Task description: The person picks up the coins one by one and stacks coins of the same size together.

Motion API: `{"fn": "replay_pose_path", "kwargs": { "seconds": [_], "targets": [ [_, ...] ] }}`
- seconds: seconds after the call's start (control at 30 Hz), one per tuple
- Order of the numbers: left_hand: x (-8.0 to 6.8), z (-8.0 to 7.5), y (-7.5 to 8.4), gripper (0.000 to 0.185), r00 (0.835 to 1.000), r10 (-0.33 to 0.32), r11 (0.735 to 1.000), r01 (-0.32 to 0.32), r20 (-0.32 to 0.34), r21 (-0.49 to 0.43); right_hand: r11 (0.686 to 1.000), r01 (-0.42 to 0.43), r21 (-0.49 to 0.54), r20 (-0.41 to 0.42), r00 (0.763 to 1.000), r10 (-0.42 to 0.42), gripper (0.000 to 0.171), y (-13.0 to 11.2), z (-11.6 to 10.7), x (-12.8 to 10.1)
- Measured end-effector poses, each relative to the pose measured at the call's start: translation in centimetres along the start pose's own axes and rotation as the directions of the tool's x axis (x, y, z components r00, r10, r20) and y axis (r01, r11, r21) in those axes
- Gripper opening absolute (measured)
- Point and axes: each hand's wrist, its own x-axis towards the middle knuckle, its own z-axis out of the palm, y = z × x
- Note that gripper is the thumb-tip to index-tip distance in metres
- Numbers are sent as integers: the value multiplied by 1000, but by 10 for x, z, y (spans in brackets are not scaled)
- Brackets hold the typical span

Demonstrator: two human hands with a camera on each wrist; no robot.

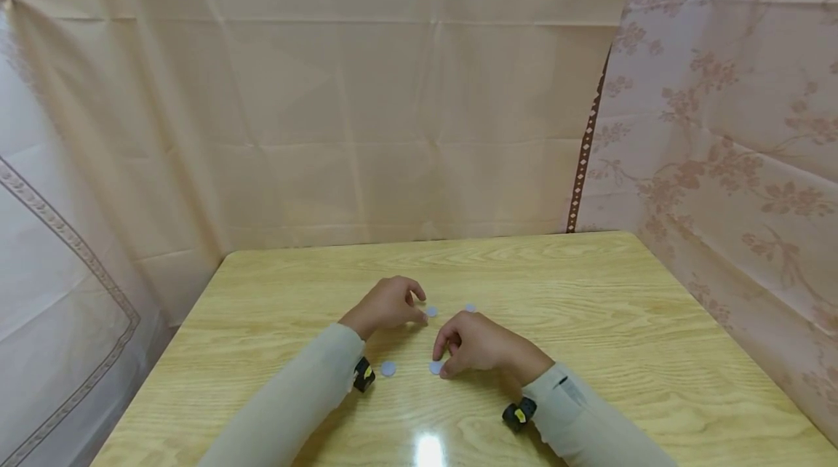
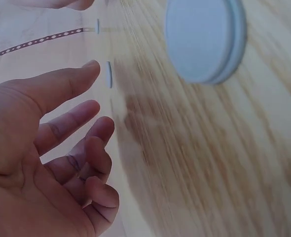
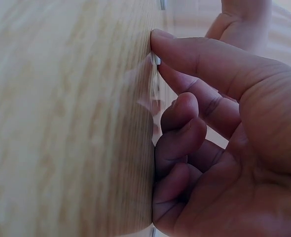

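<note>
Four small pale discs would be too exact; several lie flat on the wooden table. My right hand (image 1: 481, 343) pinches the near right disc (image 1: 435, 367) between thumb and forefinger at the tabletop. In the right wrist view only a sliver of that disc (image 3: 158, 60) shows between the fingertips, with the other fingers curled against the table. My left hand (image 1: 390, 303) hovers beside the far left disc (image 1: 431, 311), thumb and fingers apart and loosely bent, holding nothing. The near left disc (image 1: 388, 369) lies below the left wrist, looming large with a stepped edge in the left wrist view.
Behind the right hand lies the far right disc (image 1: 470, 308). The light wooden table (image 1: 556, 270) ends against a beige curtain (image 1: 406, 125) at the back. Patterned cloth (image 1: 740, 161) hangs at the right, and paler cloth (image 1: 59, 292) at the left.
</note>
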Motion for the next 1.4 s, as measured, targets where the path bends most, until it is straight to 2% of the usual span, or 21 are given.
{"fn": "replay_pose_path", "kwargs": {
  "seconds": [0.4,0.73,1.03,1.4],
  "targets": [
    [14,8,4,25,999,25,999,-26,24,45,1000,4,-10,-8,1000,-5,13,2,0,0],
    [13,10,10,14,1000,6,998,-7,16,55,1000,14,-11,-7,1000,-14,13,4,1,2],
    [11,11,12,12,1000,7,998,-8,17,55,1000,5,8,-9,1000,-5,13,4,1,0],
    [13,12,12,9,999,44,992,-44,8,118,1000,15,11,-8,1000,-15,14,3,1,0]
  ]
}}
